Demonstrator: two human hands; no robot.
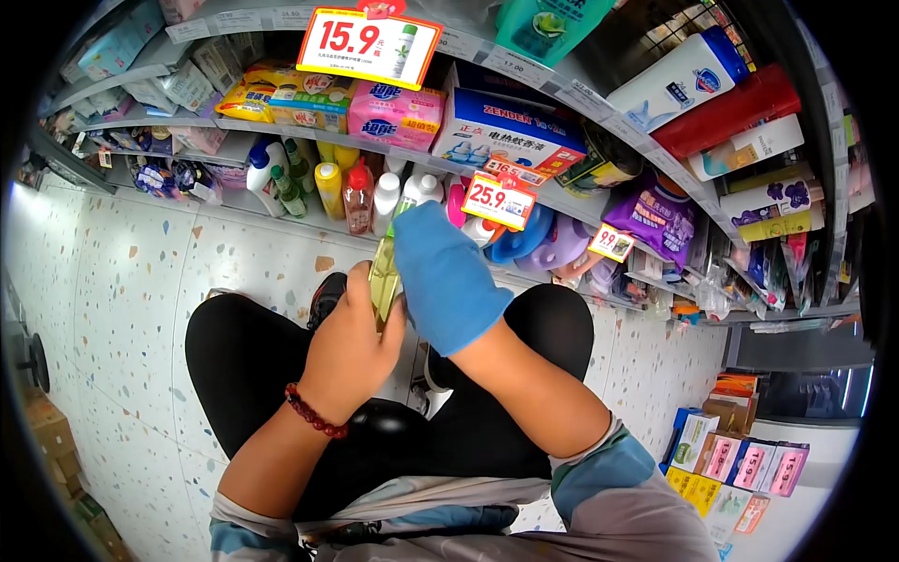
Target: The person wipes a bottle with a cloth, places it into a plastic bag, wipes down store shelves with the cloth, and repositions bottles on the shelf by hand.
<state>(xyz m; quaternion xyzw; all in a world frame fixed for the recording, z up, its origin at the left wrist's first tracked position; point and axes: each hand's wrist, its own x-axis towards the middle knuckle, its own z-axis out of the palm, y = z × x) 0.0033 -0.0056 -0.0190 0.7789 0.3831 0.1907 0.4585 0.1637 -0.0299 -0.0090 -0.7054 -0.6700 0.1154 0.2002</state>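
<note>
My left hand (354,332), with a red bead bracelet at the wrist, is closed around a slim yellow-green bottle (384,281) above my lap. Blue fabric (449,272), a cloth or a mitt, covers my right hand and hides its fingers. The fabric lies against the upper part and right side of the bottle, so I cannot make out its top. Just beyond, on the low shelf, stand a red bottle (359,199), a yellow bottle (330,191) and white bottles (386,200).
Curved shelves (375,148) hold boxes, bags and bottles under price signs, including a blue box (506,131) and a purple bag (653,217). My bent legs (243,375) are over the speckled floor (122,309). Cardboard boxes (51,431) sit at the far left.
</note>
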